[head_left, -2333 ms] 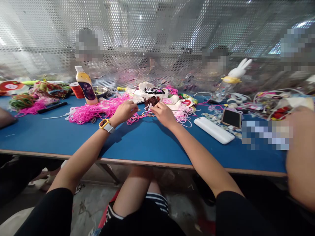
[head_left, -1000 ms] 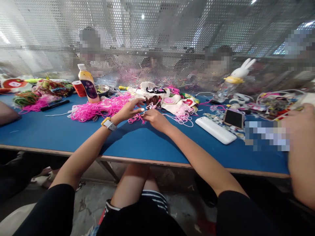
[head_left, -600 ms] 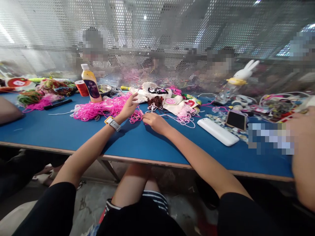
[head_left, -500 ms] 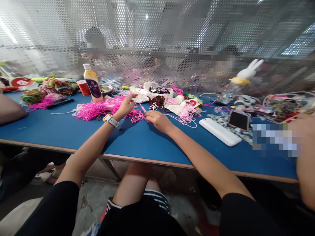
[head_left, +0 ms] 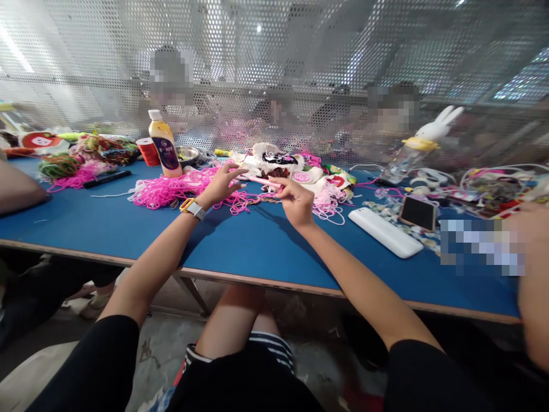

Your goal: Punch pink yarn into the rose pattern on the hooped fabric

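Note:
My right hand (head_left: pixel 295 200) is raised a little above the blue table (head_left: pixel 257 246) and pinches a thin pink stick-like tool (head_left: pixel 261 181) that points left. My left hand (head_left: pixel 221 184), with a yellow-and-white watch (head_left: pixel 193 208) on its wrist, has its fingers spread and touches the pile of pink cord loops (head_left: pixel 180 189); its fingertips reach the far end of the tool. Behind both hands lies a heap of white and pink fabric pieces (head_left: pixel 295 169).
An orange drink bottle (head_left: pixel 164 144) and a red spool (head_left: pixel 148 151) stand at back left. A white oblong case (head_left: pixel 385 232) and a phone (head_left: pixel 417 213) lie to the right. Other people's arms rest at the far left (head_left: pixel 19 191) and far right (head_left: pixel 534 274). Perforated metal screen behind.
My right hand has lifted off the table and now holds the pink tool level in the air. My left hand has opened and moved onto the pink cord pile.

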{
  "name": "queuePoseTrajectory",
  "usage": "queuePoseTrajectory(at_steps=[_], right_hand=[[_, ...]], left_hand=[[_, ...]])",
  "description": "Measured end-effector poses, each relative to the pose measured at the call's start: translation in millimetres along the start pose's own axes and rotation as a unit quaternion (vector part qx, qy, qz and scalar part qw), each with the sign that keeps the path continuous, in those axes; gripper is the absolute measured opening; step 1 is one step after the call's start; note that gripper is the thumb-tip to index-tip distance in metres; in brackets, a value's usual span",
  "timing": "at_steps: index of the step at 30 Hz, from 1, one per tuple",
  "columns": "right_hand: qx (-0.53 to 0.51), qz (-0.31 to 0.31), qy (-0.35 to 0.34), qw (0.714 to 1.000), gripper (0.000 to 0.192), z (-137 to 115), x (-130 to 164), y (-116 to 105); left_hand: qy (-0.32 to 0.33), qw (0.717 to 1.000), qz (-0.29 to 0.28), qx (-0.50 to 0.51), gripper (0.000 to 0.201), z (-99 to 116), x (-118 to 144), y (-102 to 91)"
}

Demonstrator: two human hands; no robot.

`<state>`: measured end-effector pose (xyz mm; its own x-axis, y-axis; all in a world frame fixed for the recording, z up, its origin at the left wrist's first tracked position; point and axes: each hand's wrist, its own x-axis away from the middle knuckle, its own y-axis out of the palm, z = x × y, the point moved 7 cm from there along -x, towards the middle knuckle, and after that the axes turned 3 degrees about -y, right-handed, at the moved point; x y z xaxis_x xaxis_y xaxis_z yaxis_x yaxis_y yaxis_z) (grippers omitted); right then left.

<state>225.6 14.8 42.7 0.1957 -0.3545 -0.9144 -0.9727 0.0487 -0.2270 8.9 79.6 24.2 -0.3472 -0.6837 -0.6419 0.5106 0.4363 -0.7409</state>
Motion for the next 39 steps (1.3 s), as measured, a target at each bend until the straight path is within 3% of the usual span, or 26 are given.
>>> queuePoseTrajectory(at_steps=[4,8,12,14,17,27,31,39], right_hand=[[-0.118,0.095,0.132,0.980,0.025,23,-13,-18],[-0.208,0.136,0.242,0.938,0.030,54,-11,-28],[-0.247,0.134,0.318,0.906,0.039,68,-3,-24],[-0.250,0.131,0.331,0.900,0.040,69,-1,-22],[-0.248,0.128,0.329,0.902,0.034,71,1,-23],[-0.228,0.133,0.366,0.892,0.023,87,5,-32],[-0.213,0.192,0.398,0.871,0.012,93,6,-50],[-0.189,0.268,0.447,0.832,0.012,116,19,-86]], left_hand=[[0.015,0.994,0.096,-0.048,0.017,13,-3,-19.8],[0.026,0.984,0.152,-0.090,0.016,31,-1,-35.8],[0.044,0.977,0.165,-0.127,0.024,47,3,-37.1],[0.067,0.977,0.156,-0.126,0.011,52,3,-34.0],[0.086,0.983,0.129,-0.096,0.013,52,3,-29.8],[0.024,0.995,0.096,-0.028,0.021,47,0,-27.9],[-0.002,0.993,0.113,-0.041,0.019,37,0,-33.4],[-0.028,0.990,0.117,-0.072,0.016,10,1,-35.1]])
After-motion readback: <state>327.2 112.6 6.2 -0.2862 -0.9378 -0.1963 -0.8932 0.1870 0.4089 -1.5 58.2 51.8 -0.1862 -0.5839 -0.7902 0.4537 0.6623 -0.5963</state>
